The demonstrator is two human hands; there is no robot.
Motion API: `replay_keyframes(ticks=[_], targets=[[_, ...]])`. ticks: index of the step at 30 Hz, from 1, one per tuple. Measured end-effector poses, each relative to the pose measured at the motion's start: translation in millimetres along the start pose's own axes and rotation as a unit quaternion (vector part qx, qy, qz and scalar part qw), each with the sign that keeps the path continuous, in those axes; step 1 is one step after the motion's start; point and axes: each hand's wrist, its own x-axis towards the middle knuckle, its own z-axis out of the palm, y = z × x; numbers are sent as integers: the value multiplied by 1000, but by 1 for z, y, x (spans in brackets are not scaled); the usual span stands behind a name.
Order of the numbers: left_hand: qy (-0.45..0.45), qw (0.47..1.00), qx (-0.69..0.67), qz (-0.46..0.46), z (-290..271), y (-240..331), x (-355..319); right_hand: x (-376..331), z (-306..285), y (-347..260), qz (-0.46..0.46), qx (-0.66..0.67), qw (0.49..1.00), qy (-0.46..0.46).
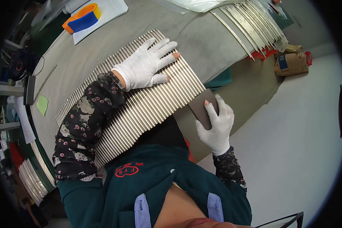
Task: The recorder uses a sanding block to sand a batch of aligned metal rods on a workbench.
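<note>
A wide row of shiny metal rods (150, 102) lies side by side on the grey table, their near ends reaching past its edge. My left hand (142, 70), in a white glove with bare thumb and index fingertips, rests flat across the rods with its fingers spread. In my right hand (219, 127), gloved the same way, is a flat dark grey block (201, 104). The thumb and fingers grip its right end. Its upper left edge sits against the end of the rod row. Whether it is a sanding block cannot be made out.
More metal rods (250, 26) lie at the far right of the table (186, 28). A roll of orange and blue tape (83, 18) sits on white paper at the far left. A brown sack (292, 64) stands beyond the right edge; a green note (42, 104) lies left.
</note>
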Motion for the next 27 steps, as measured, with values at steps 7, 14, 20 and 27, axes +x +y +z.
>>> replay_keyframes(ticks=[7,14,20,27], targets=[[-4,1000,-2,-7,7,0,17,-1,-3,9,5,-6,1000,-9],[33,999,-7,-2,17,-3,36,-4,-6,25,33,-32,999,12],[30,999,-8,-10,18,-1,36,-6,-7,27,52,-39,998,2],[29,999,12,-11,15,0,27,-5,-10,29,46,-31,998,17]])
